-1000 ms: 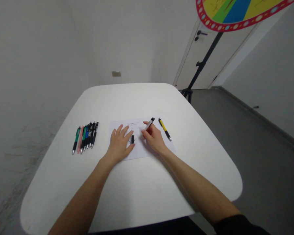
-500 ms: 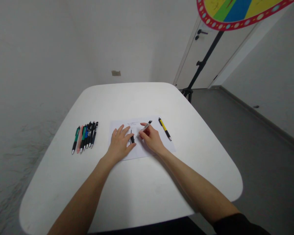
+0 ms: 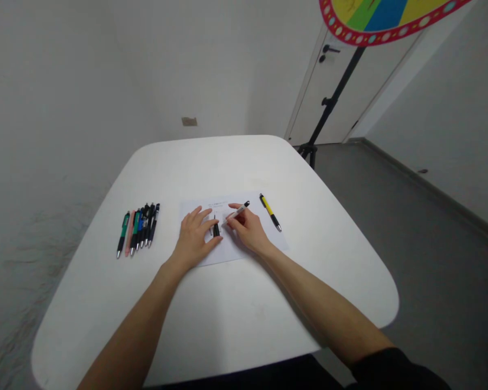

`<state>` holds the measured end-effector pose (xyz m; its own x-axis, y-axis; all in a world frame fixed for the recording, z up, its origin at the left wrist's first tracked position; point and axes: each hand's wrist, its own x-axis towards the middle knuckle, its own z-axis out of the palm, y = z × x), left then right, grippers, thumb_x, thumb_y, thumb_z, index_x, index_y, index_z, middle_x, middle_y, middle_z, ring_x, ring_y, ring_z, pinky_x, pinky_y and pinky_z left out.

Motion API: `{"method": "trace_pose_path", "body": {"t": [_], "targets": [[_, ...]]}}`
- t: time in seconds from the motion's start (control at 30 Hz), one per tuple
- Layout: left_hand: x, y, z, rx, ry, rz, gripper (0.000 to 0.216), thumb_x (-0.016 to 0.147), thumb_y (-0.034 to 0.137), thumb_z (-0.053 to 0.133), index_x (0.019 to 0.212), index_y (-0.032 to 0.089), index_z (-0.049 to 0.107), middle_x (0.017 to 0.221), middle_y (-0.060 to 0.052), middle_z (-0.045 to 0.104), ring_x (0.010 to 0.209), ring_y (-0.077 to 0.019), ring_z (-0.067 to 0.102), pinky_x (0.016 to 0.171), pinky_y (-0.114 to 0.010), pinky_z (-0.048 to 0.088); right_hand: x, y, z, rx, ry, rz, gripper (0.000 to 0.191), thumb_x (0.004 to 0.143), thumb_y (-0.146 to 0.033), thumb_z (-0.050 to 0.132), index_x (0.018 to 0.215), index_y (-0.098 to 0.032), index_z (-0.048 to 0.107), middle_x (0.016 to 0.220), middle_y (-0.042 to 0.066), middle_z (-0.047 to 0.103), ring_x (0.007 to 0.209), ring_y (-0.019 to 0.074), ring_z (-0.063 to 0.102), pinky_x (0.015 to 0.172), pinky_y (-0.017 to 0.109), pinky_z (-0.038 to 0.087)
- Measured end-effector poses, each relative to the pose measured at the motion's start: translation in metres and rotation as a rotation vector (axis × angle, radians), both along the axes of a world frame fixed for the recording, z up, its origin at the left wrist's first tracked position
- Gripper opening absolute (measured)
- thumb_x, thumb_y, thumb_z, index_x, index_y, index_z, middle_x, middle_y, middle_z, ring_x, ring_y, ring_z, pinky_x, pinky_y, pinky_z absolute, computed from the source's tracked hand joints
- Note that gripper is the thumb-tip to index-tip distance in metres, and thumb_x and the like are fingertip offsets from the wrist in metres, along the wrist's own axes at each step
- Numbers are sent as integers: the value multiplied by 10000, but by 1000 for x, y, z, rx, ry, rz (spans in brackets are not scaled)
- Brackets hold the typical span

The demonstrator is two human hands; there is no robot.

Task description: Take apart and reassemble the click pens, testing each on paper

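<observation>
A white sheet of paper (image 3: 244,246) lies on the white table (image 3: 228,319). My left hand (image 3: 193,241) rests flat on the sheet with its fingers spread, and a small black pen cap (image 3: 216,229) sits between thumb and forefinger. My right hand (image 3: 248,230) is closed on a white pen with a black end (image 3: 236,212), its tip down on the paper near the cap. A yellow and black pen (image 3: 270,212) lies on the sheet just right of that hand.
A row of several pens (image 3: 138,235) in green, pink, blue and black lies left of the paper. Behind the table stands a black tripod pole (image 3: 329,103) bearing a coloured prize wheel (image 3: 386,19). A closed white door (image 3: 341,86) is at the back right.
My right hand has lowered the white pen and shifted it left toward the cap. The left hand has stayed flat on the paper. The camera view has drifted slightly.
</observation>
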<state>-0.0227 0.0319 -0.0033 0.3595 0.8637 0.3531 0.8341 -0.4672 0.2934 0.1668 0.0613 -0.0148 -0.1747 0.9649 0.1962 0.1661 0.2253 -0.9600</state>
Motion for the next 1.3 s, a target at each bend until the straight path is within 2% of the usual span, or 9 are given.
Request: {"method": "trace_pose_path", "body": {"t": [0.17,0.5,0.63,0.77,0.87,0.93,1.0,1.17,1.3], "targets": [[10,-3,4,-8,56,13,396,785,368,682,1157,239,641,1396,-115,509,1382,-358,323,1104,-622,256,5,1,2,10,17,-99,408,822,-311,570,1202,-165,548,766,9,633,692,159,591,708,327,484],[30,6,4,-45,146,16,377,820,384,641,1170,244,635,1413,-117,501,1391,-357,315,1110,-635,228,19,2,2,51,2,-284,453,830,-355,545,1235,-152,543,671,-37,508,611,145,502,612,289,424],[32,6,3,-60,165,40,390,821,405,630,1176,242,629,1409,-117,507,1386,-367,321,1098,-645,240,21,3,3,32,-15,-282,456,817,-356,559,1224,-149,564,652,-47,489,599,139,495,601,276,412],[31,5,8,-41,181,53,490,801,419,648,1249,231,578,1414,-129,500,1387,-368,318,1106,-642,225,21,1,8,32,-60,-258,437,793,-318,597,1199,-157,588,609,-62,486,568,127,486,591,260,398],[22,3,14,5,165,69,551,797,447,650,1291,231,538,1430,-128,484,1395,-358,307,1124,-619,207,24,0,13,18,-139,-235,553,780,-293,625,1302,-140,524,597,-67,503,561,128,494,592,258,395],[8,1,17,34,141,98,555,804,469,636,1293,228,529,1427,-129,484,1397,-351,309,1130,-603,211,28,-1,16,13,-238,-197,660,784,-273,629,1395,-122,430,614,-59,535,578,135,513,615,265,404],[-11,-2,17,54,127,131,517,825,473,602,1274,226,535,1412,-128,496,1389,-347,325,1123,-596,232,32,-1,19,15,-382,-132,690,796,-260,624,1429,-123,386,645,-41,581,605,145,536,645,275,412],[-55,-12,5,73,106,172,464,844,470,562,1232,216,549,1375,-129,523,1364,-334,370,1115,-543,295,34,-4,24,73,-760,-16,542,830,-224,583,1360,-152,493,745,41,696,712,203,619,697,303,417],[-65,-16,-8,36,121,164,485,838,496,560,1230,210,550,1369,-139,534,1349,-340,395,1100,-546,323,29,-8,28,100,-950,19,470,857,-239,546,1321,-163,539,842,99,736,775,249,660,684,317,418]]}}
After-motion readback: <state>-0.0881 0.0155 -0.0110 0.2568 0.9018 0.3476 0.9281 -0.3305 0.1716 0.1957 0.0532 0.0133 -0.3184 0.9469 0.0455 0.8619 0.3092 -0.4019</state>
